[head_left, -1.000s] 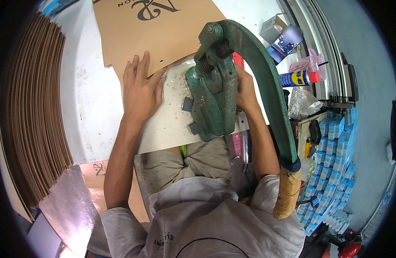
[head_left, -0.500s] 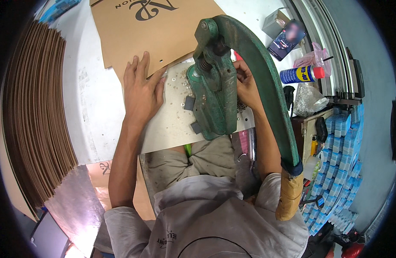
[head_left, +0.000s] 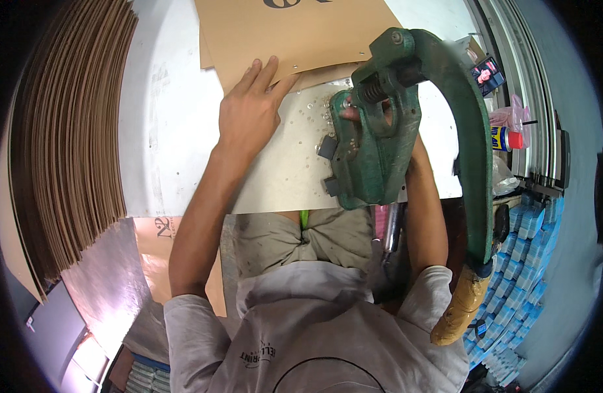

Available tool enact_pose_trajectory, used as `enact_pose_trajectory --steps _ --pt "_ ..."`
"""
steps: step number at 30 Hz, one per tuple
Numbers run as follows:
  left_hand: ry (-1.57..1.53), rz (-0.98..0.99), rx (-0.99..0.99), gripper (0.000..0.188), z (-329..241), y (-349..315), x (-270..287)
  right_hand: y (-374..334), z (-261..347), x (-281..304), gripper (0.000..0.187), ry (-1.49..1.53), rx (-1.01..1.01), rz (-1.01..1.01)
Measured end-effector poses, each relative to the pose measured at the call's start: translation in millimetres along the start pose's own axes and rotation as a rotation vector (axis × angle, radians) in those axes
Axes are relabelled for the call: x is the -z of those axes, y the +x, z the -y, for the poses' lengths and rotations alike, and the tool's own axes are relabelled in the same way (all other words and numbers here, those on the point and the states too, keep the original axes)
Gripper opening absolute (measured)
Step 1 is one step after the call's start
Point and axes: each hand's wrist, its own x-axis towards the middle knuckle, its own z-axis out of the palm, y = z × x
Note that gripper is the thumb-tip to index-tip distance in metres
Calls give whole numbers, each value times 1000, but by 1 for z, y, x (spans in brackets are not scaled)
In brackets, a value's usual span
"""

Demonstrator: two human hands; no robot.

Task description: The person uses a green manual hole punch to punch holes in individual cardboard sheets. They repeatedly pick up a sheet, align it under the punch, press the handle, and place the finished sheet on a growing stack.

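Observation:
My left hand [head_left: 252,108] lies on the near edge of a brown paper bag [head_left: 301,39], fingers stretched out and thumb along the edge. Two small eyelets [head_left: 295,66] show near that edge. Right of the bag stands a green hand press [head_left: 380,144] with a long curved lever. My right hand [head_left: 349,113] reaches round behind the press, its fingertips closed at the small die under the press head. Most of that hand is hidden by the press, and what the fingertips hold is too small to make out. Loose metal rings [head_left: 310,105] are scattered left of the press.
A tall row of brown card sheets [head_left: 72,144] stands at the left. The lever's taped handle [head_left: 462,308] hangs by my right arm. Farther right are a blue spray can with a red cap [head_left: 506,138], a clear plastic bag [head_left: 503,177] and stacked blue-white packs [head_left: 518,281].
My right hand has moved from beyond the press's right side to the die under its head. My left hand still rests on the bag. The whole view has shifted.

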Motion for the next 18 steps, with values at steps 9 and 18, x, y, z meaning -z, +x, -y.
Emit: enact_pose_trajectory --steps 9,18 --pt "-225 -66 -55 43 -27 24 9 10 0 23 15 594 -344 -143" --pt "-497 11 31 23 -65 22 8 -16 7 9 15 466 -353 -258"
